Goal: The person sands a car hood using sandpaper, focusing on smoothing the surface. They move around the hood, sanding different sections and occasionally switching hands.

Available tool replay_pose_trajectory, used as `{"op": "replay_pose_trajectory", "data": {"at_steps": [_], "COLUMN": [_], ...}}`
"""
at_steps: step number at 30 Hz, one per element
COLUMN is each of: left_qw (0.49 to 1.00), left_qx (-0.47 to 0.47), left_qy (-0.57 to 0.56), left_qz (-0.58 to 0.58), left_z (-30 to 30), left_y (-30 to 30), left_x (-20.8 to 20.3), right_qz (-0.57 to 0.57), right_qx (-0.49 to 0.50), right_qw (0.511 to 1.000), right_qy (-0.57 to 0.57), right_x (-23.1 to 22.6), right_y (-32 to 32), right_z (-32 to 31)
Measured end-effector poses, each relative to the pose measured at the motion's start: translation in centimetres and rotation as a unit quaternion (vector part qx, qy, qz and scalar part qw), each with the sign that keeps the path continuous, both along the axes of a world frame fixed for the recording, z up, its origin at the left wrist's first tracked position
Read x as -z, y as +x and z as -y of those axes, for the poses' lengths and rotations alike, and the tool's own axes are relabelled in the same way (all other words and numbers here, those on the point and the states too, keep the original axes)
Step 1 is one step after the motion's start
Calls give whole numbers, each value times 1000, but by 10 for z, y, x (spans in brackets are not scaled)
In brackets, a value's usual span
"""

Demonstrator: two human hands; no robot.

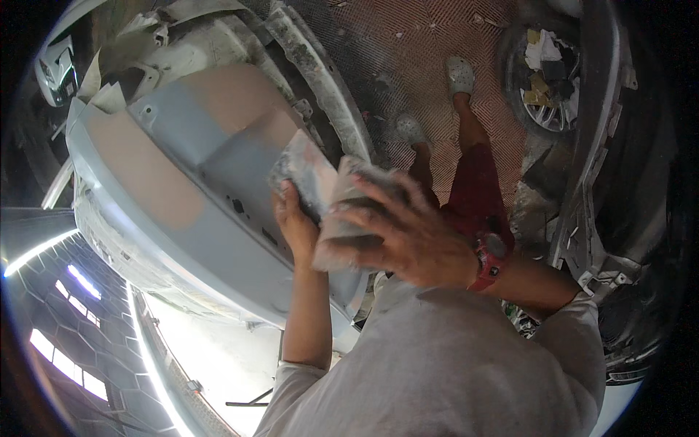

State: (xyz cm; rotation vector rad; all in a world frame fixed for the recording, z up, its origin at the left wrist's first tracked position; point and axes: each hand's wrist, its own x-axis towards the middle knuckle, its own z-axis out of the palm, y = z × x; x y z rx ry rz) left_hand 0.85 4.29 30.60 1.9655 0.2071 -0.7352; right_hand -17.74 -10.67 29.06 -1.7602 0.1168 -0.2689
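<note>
One sheet (306, 171), stiff-looking, angular in outline, whitish with grey and reddish smears, material uncertain; located before the body at the panel's near edge, held in the left hand (296, 229), thumb along its face, other fingers mostly hidden. One pad (338, 237), beige-grey, dull, flat-sided, blurred, cloth or paper not determinable; held in the right hand (408, 240), fingers spread over it, just beside the sheet; contact between the two cannot be told. One watch (492, 251), red band, dark face, on the right wrist. One panel (200, 171), large, curved, matt grey, with small cut-outs, a raised crease and smooth pinkish patches (149, 175). One trim strip (324, 80), long, bowed, scuffed whitish, beyond the panel. One wheel (542, 115), dark tyre, silver spokes, scraps (541, 54) heaped inside. Clogs (460, 75), pale, speckled. Floor (408, 36), reddish, ribbed in zigzags, dusty.
</note>
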Motion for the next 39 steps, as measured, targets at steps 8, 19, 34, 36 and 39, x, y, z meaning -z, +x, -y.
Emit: {"op": "replay_pose_trajectory", "data": {"at_steps": [8,19,34,36,39], "left_qw": [989,951,937,926,940], "left_qx": [-65,-277,-280,-296,-267], "left_qy": [-54,22,-103,-119,-119], "left_qz": [-121,-135,-182,-202,-177], "left_z": [10,-51,-116,-127,-84], "left_y": [-16,-40,-65,-64,-58], "left_x": [-21,-88,-109,-102,-94], "right_qz": [-221,-133,-94,-87,-56], "right_qx": [-130,122,279,265,255], "right_qw": [955,722,897,926,935], "right_qy": [-149,668,331,256,239], "right_x": [70,67,28,28,45], "right_y": [-3,169,244,229,194], "right_z": [-12,-38,-120,-123,-105]}}
